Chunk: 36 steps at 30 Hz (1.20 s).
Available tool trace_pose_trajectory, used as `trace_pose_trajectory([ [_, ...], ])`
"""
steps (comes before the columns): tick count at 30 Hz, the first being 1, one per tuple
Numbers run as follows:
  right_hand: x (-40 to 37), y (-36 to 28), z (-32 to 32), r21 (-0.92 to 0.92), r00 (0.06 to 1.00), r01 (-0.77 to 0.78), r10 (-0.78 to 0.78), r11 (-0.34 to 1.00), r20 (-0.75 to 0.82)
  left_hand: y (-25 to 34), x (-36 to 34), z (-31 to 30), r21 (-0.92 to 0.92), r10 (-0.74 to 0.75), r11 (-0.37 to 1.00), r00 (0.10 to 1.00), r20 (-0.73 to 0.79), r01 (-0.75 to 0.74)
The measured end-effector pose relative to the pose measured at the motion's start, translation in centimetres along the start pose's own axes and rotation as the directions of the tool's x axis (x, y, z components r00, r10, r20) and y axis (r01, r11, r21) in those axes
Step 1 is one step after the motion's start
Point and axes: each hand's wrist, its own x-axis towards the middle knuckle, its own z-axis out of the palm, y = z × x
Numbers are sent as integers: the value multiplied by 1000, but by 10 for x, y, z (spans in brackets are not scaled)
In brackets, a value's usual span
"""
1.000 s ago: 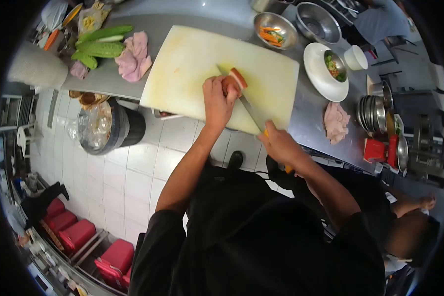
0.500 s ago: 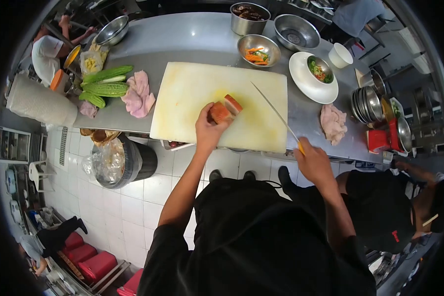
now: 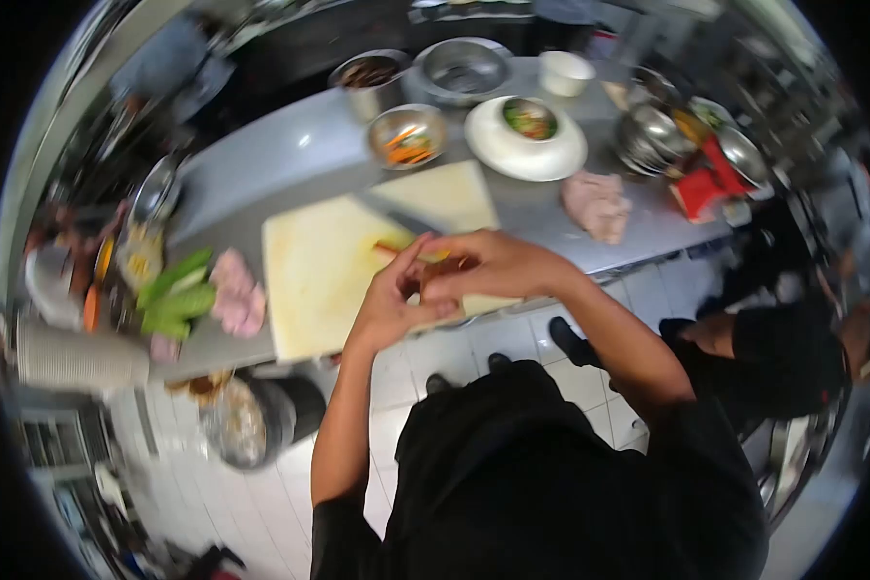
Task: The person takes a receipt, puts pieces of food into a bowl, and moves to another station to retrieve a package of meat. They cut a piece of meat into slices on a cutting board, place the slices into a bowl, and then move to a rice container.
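A reddish-brown food piece [image 3: 441, 276] is between my two hands over the front edge of the white cutting board [image 3: 309, 251]; blur hides its details. My left hand [image 3: 392, 304] curves round it from the left, fingers closed on it. From the right, my right hand [image 3: 498, 266] grips the same piece with thumb and fingers. Just beyond my fingers a knife [image 3: 402, 215] lies on the board, its handle partly hidden by my hands. A second red-edged piece [image 3: 387, 248] shows on the board beside my left fingertips.
Green gourds [image 3: 179, 295] and a pink cloth [image 3: 237, 293] lie left of the board. Behind it stand a bowl of cut vegetables [image 3: 406, 136] and a white plate [image 3: 525, 164]. Another cloth [image 3: 596, 206] lies right. A bin [image 3: 280, 411] stands below; a person [image 3: 778, 358] is at right.
The knife has left my right hand and lies on the board. My right hand has moved left to the food piece beside my left hand. The view has turned and shifted.
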Motion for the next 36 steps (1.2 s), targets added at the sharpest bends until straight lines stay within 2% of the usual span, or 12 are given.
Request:
trace_pose_trajectory([
  [3,-30,-12,-28,-175,979,-203,204,964,-13,28,23,47,172,64,983,997,37,-70],
  [8,-90,-7,-98,-225,952,-128,56,966,-302,49,58,102,266,199,947,979,-51,-179],
  [11,-148,-6,-182,-353,832,-162,-65,921,-551,40,58,106,356,240,921,950,-197,-159],
  [13,-195,-18,-242,-356,648,-273,-102,894,-755,19,49,101,210,159,975,905,-394,-79],
  [16,-253,-8,-355,-443,347,-653,-276,615,-896,-18,38,80,267,135,961,734,-666,67],
  [19,-280,24,-447,-316,211,-866,-290,388,-934,-77,31,37,444,299,870,487,-821,214],
  [20,-285,38,-473,-270,185,-905,-269,329,-945,-79,31,35,512,369,792,408,-835,332],
  [23,-293,68,-514,-246,207,-926,-157,286,-966,-95,32,16,550,437,661,333,-835,511],
  [24,-293,72,-519,-250,221,-928,-131,278,-967,-109,30,2,601,486,595,357,-798,533],
  [28,-294,96,-535,-249,239,-920,-68,303,-969,-102,38,8,471,335,672,333,-881,572],
  [33,-301,96,-531,-263,304,-913,89,313,-949,-115,37,-8,498,345,701,367,-864,512],
  [36,-307,95,-539,-236,239,-912,-33,336,-971,-118,35,-15,471,305,728,381,-873,498],
])
